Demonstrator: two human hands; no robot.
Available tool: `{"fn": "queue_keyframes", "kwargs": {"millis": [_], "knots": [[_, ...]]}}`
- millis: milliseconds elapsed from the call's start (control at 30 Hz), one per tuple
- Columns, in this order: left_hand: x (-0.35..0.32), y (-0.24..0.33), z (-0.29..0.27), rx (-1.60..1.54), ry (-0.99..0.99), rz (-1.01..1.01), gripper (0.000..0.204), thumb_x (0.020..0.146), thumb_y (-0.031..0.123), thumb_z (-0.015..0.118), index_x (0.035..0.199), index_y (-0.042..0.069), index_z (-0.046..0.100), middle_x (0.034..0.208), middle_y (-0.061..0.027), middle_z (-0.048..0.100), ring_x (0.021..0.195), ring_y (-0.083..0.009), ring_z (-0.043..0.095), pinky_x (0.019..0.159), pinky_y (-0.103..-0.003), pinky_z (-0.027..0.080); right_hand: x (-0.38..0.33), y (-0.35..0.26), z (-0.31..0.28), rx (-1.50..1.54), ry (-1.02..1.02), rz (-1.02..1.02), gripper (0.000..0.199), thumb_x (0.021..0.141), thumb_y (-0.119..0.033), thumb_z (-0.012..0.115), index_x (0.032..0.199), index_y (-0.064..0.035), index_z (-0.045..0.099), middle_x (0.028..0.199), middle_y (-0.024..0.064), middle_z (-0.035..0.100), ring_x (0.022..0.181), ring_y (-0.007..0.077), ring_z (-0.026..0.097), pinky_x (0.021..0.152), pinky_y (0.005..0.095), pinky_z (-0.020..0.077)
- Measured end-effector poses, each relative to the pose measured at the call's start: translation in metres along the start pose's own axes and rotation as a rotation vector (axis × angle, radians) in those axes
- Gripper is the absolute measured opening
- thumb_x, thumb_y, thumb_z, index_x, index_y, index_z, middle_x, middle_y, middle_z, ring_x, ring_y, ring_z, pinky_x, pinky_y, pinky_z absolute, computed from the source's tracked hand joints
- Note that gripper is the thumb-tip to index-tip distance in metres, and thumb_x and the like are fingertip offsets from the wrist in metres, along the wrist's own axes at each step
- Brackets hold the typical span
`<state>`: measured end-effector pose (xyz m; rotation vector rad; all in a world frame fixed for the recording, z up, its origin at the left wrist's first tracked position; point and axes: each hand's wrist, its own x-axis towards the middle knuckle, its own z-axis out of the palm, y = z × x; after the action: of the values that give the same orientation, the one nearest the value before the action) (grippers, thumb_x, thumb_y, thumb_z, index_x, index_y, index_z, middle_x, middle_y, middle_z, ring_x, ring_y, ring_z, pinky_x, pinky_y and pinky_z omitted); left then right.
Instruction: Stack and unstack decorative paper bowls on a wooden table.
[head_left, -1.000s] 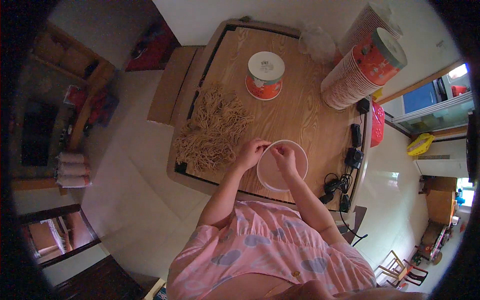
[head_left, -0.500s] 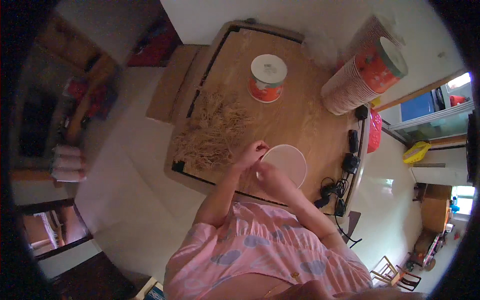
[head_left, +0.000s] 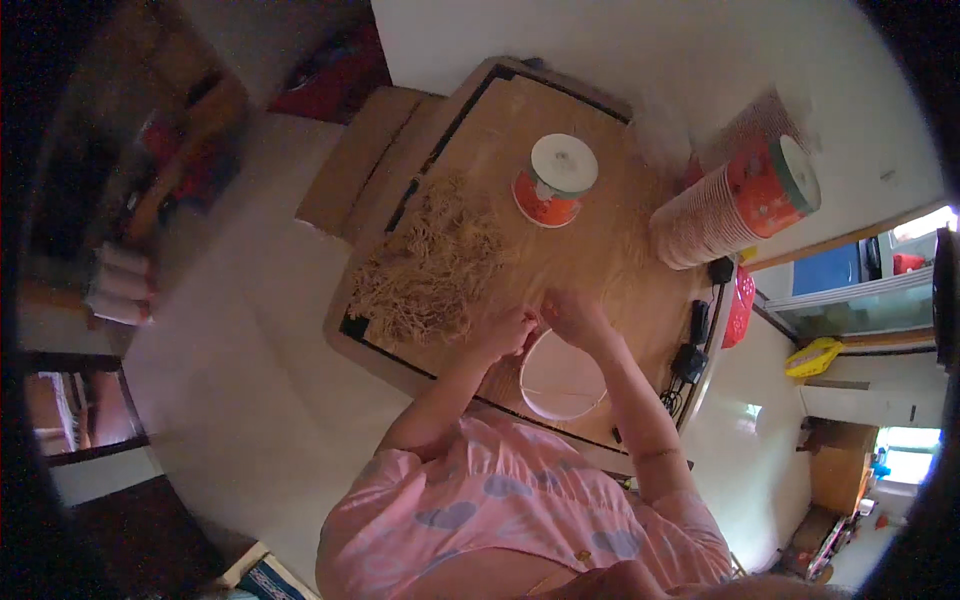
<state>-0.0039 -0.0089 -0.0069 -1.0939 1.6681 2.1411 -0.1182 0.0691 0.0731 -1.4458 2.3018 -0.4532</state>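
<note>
Both hands work at the far rim of an open round paper bucket (head_left: 562, 375), its pale inside facing up near the table's front edge. My left hand (head_left: 508, 330) is at the rim's left side, fingers pinched together. Close to it, my right hand (head_left: 578, 318) has its fingers bent and pressed together. What either pinches is too small to make out. A thin line crosses the bucket's inside; I cannot tell whether it is a strand or a crease. Left of the hands lies a tangled heap of tan, straw-like strands (head_left: 430, 265).
An orange-red paper bucket (head_left: 550, 200) stands upside down at the far middle of the wooden table (head_left: 610, 265). A tall nested stack of paper buckets (head_left: 710, 215) leans at the right. Black adapters and cables (head_left: 688, 362) line the right edge. A cardboard sheet (head_left: 365, 165) is beyond the left edge.
My right hand has moved from over the near bucket's left side up to its far rim. The left hand stays beside the rim. The whole view has shifted a little.
</note>
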Motion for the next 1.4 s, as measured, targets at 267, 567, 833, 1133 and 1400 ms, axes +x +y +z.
{"fn": "queue_keyframes", "kwargs": {"millis": [267,567,833,1133,1400], "knots": [[0.003,-0.029,0.008,-0.092,0.108,0.271,0.012,0.082,0.010,0.051,0.091,0.003,0.052,0.079,-0.0088,0.058,0.071,-0.0168,0.056,0.063,-0.030,0.046,-0.007,0.012,0.012,0.060,-0.318,0.007,0.026,0.074,-0.032,0.060,0.077,-0.0058,0.061,0.069,0.0145,0.059,0.063,0.0299,0.058,0.058,0.0374,0.0447],[-0.047,-0.023,0.020,0.230,0.310,0.578,0.035,0.073,0.020,0.065,0.099,0.005,0.047,0.082,-0.0088,0.057,0.075,-0.0226,0.058,0.066,-0.032,0.047,-0.023,0.033,0.031,0.180,-0.292,0.033,0.011,0.072,-0.014,0.059,0.076,-0.0033,0.060,0.068,0.0108,0.058,0.064,0.0172,0.056,0.057,0.0302,0.0439],[-0.077,-0.013,0.034,0.292,0.204,0.515,0.033,0.075,0.021,0.063,0.099,0.004,0.048,0.089,-0.0083,0.056,0.080,-0.0203,0.057,0.069,-0.031,0.046,-0.028,0.036,0.025,0.377,-0.216,0.060,0.016,0.077,-0.021,0.055,0.079,-0.0048,0.057,0.075,0.0149,0.059,0.072,0.0333,0.057,0.060,0.0386,0.0447],[-0.068,-0.035,0.071,-0.350,-0.081,0.198,0.040,0.075,0.017,0.060,0.108,0.001,0.045,0.104,-0.0089,0.051,0.100,-0.0174,0.047,0.089,-0.029,0.035,-0.036,0.045,0.047,0.231,0.060,0.232,0.018,0.079,-0.021,0.055,0.083,-0.0034,0.058,0.068,0.0121,0.060,0.063,0.0240,0.059,0.058,0.0323,0.0459],[-0.033,-0.057,0.087,-0.010,0.288,0.486,0.046,0.072,0.012,0.059,0.114,-0.002,0.045,0.110,-0.0130,0.051,0.104,-0.0243,0.047,0.093,-0.031,0.033,-0.044,0.043,0.051,0.387,0.199,0.145,0.012,0.081,-0.013,0.053,0.084,-0.0014,0.055,0.065,0.0108,0.059,0.062,0.0184,0.060,0.058,0.0294,0.0462]]}}
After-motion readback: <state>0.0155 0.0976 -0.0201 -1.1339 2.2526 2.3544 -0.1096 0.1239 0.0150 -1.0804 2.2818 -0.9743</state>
